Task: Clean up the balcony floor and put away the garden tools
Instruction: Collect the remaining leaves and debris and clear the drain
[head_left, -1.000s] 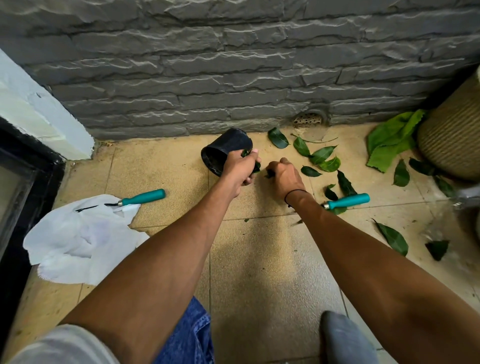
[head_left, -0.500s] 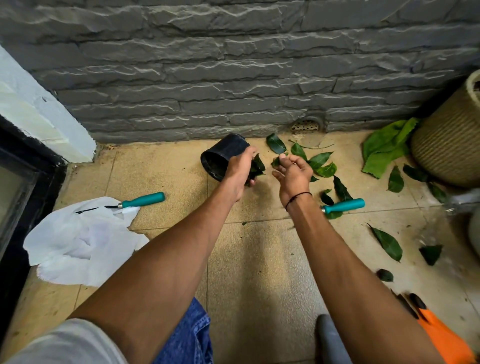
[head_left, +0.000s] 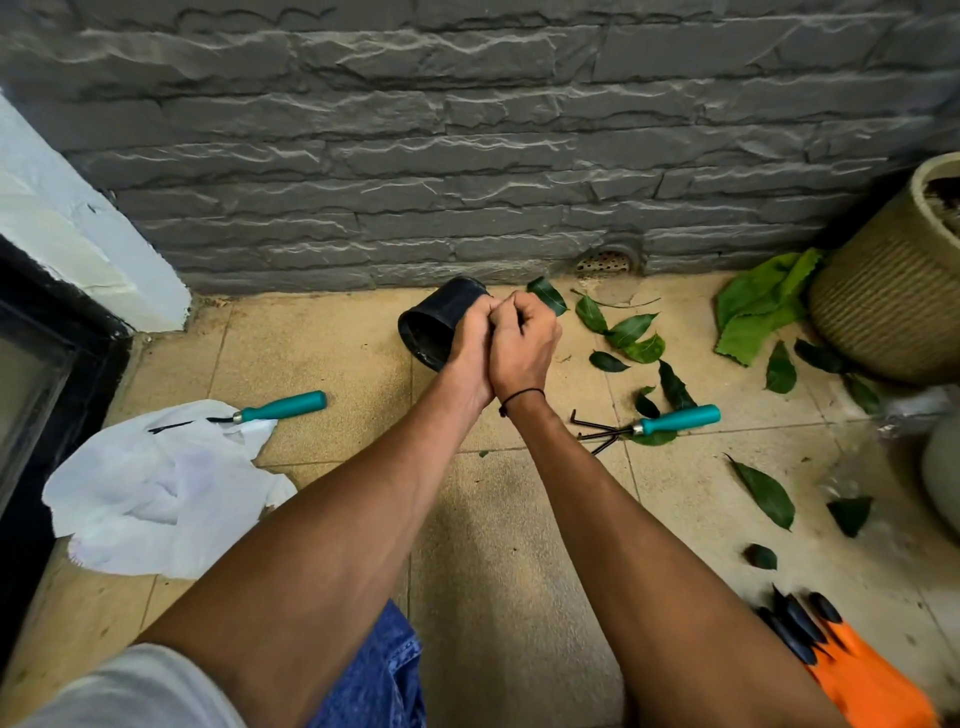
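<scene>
Your left hand grips the black pot; right hand curled, contents hidden — push leaves past your fingertips.

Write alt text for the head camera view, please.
Two hands meet at a black pot lying on its side on the tiled floor: the left hand holds its rim, the right hand is curled against it. Green leaves, two teal-handled tools and a white cloth lie around.

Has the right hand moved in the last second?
Yes. The right hand has gone left, away from the rake, and now presses against the left hand at the black pot.
</scene>
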